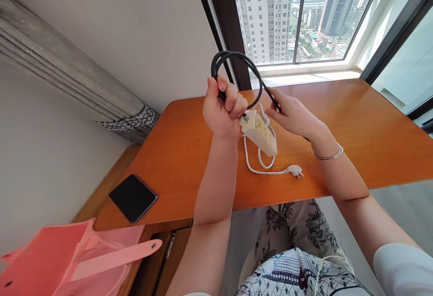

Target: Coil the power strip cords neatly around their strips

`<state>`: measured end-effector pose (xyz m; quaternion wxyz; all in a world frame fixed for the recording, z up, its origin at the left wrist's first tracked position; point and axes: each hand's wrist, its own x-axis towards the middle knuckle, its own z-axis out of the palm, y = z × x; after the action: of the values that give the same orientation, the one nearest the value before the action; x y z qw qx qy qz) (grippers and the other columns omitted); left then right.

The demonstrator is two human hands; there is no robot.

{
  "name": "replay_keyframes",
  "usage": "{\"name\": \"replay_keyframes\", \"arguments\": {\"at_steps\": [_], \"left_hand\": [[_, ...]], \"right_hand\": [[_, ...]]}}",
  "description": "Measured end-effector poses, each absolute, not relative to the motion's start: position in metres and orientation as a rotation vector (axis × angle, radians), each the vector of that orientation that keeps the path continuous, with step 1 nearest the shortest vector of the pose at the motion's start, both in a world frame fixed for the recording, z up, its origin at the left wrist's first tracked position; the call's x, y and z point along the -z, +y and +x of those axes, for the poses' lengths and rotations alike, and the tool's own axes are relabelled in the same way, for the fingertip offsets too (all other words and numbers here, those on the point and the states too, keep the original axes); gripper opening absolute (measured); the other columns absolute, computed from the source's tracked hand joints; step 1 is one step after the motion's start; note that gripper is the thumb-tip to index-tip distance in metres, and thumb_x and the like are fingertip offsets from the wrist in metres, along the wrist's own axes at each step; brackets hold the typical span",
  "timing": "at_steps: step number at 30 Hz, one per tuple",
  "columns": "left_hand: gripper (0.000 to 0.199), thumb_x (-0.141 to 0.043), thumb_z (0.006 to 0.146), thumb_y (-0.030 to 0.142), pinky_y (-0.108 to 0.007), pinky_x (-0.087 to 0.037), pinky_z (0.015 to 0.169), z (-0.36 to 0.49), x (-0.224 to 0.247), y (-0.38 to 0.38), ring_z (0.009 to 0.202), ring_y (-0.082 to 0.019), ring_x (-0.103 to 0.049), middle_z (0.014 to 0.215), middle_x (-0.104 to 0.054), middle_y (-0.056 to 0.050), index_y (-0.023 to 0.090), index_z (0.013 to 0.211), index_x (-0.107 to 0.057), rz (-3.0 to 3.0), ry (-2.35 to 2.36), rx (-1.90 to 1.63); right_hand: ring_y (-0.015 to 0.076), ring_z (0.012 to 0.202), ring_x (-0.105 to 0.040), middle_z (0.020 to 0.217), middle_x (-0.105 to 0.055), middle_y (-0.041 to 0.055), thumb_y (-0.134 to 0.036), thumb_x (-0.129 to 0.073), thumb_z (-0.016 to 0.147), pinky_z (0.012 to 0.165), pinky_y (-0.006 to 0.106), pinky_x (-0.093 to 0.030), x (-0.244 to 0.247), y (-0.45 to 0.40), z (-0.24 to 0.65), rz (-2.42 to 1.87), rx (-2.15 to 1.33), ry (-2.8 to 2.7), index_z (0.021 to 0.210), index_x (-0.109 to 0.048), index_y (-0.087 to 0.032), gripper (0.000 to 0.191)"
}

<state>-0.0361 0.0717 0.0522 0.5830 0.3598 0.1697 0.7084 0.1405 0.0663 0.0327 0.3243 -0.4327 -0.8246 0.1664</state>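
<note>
My left hand point(225, 107) is closed in a fist around a black cable point(252, 64), which rises from it in a loop of more than one turn. The fingers of my right hand point(291, 112) pinch the same cable further along, to the right. Just below my left hand is a white power strip point(260, 134); whether it touches that hand I cannot tell. Its white cord point(250, 167) curls around and behind it on the wooden table point(338, 129) and ends in a white plug point(295, 170). The black cable's ends are hidden.
A black phone point(133, 198) lies at the table's left corner. Beside that corner is a pink bag or holder with a strap point(115, 260). A window point(297, 25) is beyond the table's far edge, and a tied curtain point(131, 118) hangs at the left.
</note>
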Motion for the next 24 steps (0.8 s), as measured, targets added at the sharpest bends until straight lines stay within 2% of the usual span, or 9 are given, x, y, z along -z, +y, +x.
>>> {"name": "replay_keyframes", "arguments": {"at_steps": [2, 6, 10, 15, 20, 24], "left_hand": [[0.053, -0.033, 0.105, 0.062, -0.025, -0.015, 0.037, -0.038, -0.052, 0.073, 0.034, -0.006, -0.016, 0.046, -0.021, 0.009, 0.022, 0.071, -0.041, 0.823, 0.423, -1.670], [0.054, -0.021, 0.107, 0.061, -0.027, -0.016, 0.042, -0.037, -0.054, 0.070, 0.037, -0.007, -0.020, 0.047, -0.025, 0.007, 0.023, 0.073, -0.039, 0.769, 0.464, -1.754], [0.054, -0.011, 0.110, 0.053, -0.030, -0.013, 0.049, -0.032, -0.058, 0.065, 0.039, -0.005, -0.020, 0.050, -0.022, 0.007, 0.021, 0.074, -0.037, 0.803, 0.500, -1.949], [0.054, -0.007, 0.111, 0.049, -0.031, -0.012, 0.052, -0.032, -0.056, 0.065, 0.040, -0.004, -0.025, 0.052, -0.023, 0.006, 0.021, 0.076, -0.037, 0.826, 0.576, -2.032], [0.054, -0.020, 0.108, 0.060, -0.029, -0.014, 0.047, -0.031, -0.051, 0.067, 0.042, -0.007, -0.033, 0.050, -0.030, 0.006, 0.022, 0.075, -0.041, 0.831, 0.651, -1.923], [0.045, -0.036, 0.110, 0.042, -0.024, -0.019, 0.045, -0.029, -0.049, 0.067, 0.042, -0.007, -0.037, 0.048, -0.042, 0.005, 0.021, 0.071, -0.044, 0.956, 0.627, -1.985]], "right_hand": [[0.0214, 0.087, -0.060, 0.097, -0.069, 0.0087, -0.024, -0.052, 0.097, 0.079, 0.035, -0.046, -0.033, 0.062, 0.139, -1.183, -0.417, -2.262, 0.152, -0.043, -0.012, 0.057], [0.0221, 0.088, -0.064, 0.099, -0.072, 0.0107, -0.020, -0.051, 0.097, 0.076, 0.033, -0.044, -0.038, 0.051, 0.136, -1.320, -0.391, -2.411, 0.158, -0.036, -0.009, 0.063], [0.0229, 0.090, -0.067, 0.103, -0.074, 0.0119, -0.025, -0.056, 0.099, 0.071, 0.031, -0.042, -0.047, 0.038, 0.135, -1.439, -0.288, -2.505, 0.149, -0.047, -0.010, 0.053], [0.0231, 0.087, -0.068, 0.104, -0.075, 0.0125, -0.030, -0.061, 0.099, 0.066, 0.030, -0.038, -0.054, 0.022, 0.133, -1.526, -0.137, -2.564, 0.137, -0.056, -0.012, 0.042], [0.0187, 0.080, -0.065, 0.107, -0.073, 0.0115, -0.024, -0.052, 0.102, 0.062, 0.029, -0.032, -0.062, 0.005, 0.127, -1.523, 0.026, -2.539, 0.132, -0.063, -0.017, 0.033], [0.0163, 0.074, -0.061, 0.104, -0.071, 0.0106, -0.022, -0.044, 0.104, 0.060, 0.030, -0.029, -0.068, 0.000, 0.125, -1.531, 0.108, -2.441, 0.122, -0.072, -0.019, 0.034]]}}
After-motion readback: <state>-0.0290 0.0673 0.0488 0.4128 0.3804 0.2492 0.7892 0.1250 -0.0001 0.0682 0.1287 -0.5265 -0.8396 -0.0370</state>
